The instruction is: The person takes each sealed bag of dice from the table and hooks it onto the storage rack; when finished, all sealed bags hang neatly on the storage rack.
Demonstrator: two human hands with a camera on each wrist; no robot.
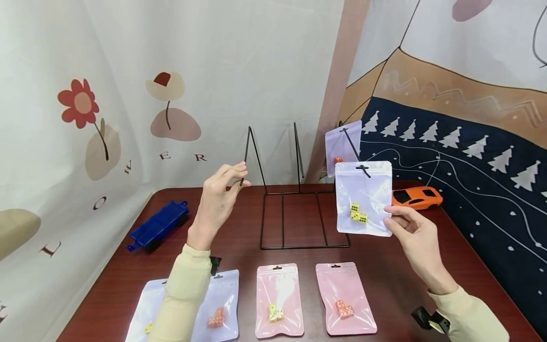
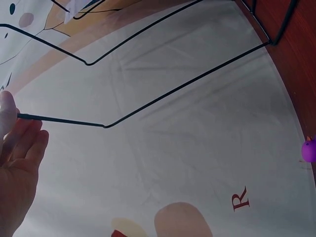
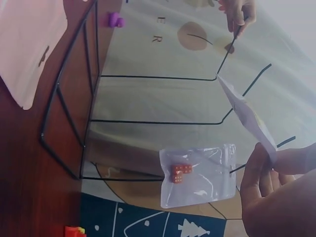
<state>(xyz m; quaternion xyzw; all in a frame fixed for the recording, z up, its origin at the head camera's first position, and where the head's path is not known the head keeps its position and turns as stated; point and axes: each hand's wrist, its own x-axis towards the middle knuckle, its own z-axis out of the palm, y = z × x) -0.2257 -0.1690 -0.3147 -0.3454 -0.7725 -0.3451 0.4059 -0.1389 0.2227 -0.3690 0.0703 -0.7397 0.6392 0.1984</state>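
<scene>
My left hand (image 1: 218, 199) pinches the front end of the left arm of a black wire display rack (image 1: 273, 248). My right hand (image 1: 415, 240) pinches the lower right edge of a lilac zip bag (image 1: 372, 187) with several yellow dice inside. The front tip of the rack's right arm appears to pass through that bag's top hole. Farther back on the same arm hangs another lilac zip bag (image 3: 210, 187) with orange dice. In the left wrist view, the thumb and fingers (image 2: 34, 148) sit around the rod's end.
On the table's near side lie two pink zip bags (image 1: 278, 280) (image 1: 337, 285) and two lilac bags (image 1: 228, 294), partly behind my left forearm. A blue toy trailer (image 1: 160, 225) stands left, an orange toy car (image 1: 419, 197) right. Printed curtains border the table.
</scene>
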